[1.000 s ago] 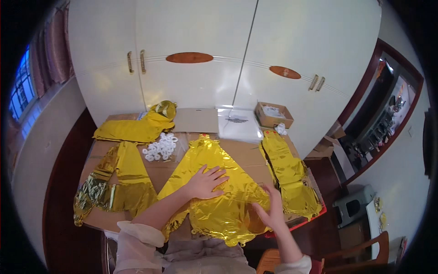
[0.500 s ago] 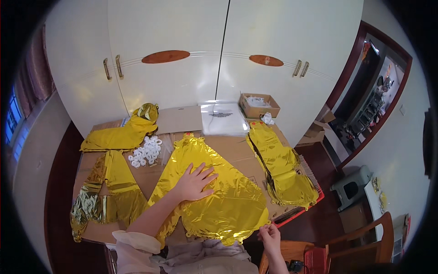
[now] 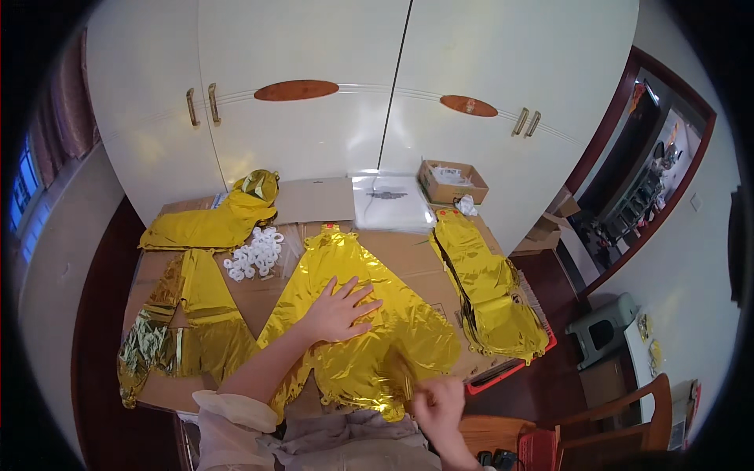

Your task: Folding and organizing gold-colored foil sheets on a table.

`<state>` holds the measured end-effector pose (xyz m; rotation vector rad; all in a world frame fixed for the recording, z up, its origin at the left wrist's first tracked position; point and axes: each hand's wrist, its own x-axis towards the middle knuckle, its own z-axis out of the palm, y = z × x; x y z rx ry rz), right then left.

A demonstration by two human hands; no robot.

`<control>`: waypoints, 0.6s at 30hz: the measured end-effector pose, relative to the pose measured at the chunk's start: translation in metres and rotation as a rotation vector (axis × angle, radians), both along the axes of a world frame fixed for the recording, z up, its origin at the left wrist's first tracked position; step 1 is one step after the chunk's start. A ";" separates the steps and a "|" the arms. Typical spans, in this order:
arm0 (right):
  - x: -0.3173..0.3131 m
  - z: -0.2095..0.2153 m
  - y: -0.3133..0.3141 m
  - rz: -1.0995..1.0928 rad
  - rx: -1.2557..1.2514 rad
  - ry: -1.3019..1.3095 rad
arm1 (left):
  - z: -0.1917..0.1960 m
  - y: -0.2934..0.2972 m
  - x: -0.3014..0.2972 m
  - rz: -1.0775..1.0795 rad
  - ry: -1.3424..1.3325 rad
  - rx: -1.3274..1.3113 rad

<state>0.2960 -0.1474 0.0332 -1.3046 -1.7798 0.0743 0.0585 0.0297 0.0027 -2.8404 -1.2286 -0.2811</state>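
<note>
A flat, uninflated gold foil balloon (image 3: 345,271) lies spread at the middle of the cardboard-covered table. My left hand (image 3: 338,314) rests flat on it with fingers spread, pressing the foil down. At the balloon's lower right edge, my right hand (image 3: 441,404) is closed on the foil, its fingers somewhat smeared by motion. That edge is lifted and bent over toward the middle. Another flattened gold foil piece (image 3: 208,294) lies to the left. A folded stack of gold foil balloons (image 3: 487,282) sits on the right.
White rings (image 3: 255,253) lie in a pile beside clear strips. Behind are a gold foil bundle (image 3: 204,224), a grey-brown card (image 3: 316,201), clear plastic bags (image 3: 389,206) and a small cardboard box (image 3: 453,182). A wooden chair (image 3: 656,408) stands at right, near a grey stool (image 3: 601,330).
My right hand has moved left and slightly up, carrying the balloon's lower right edge inward. My left hand stays on the foil. The view has shifted slightly.
</note>
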 end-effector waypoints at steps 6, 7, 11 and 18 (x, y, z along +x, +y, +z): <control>-0.063 -0.008 -0.009 0.291 -0.046 -0.312 | -0.001 0.002 0.000 -0.005 0.013 0.021; -0.069 -0.015 -0.009 0.310 -0.057 -0.335 | -0.002 0.002 0.000 -0.007 0.012 0.026; -0.077 -0.020 -0.007 0.450 -0.142 -0.269 | -0.003 0.001 -0.004 0.000 0.015 0.036; -0.007 -0.005 0.035 0.258 -0.235 -0.172 | -0.002 0.001 0.000 0.004 0.014 -0.001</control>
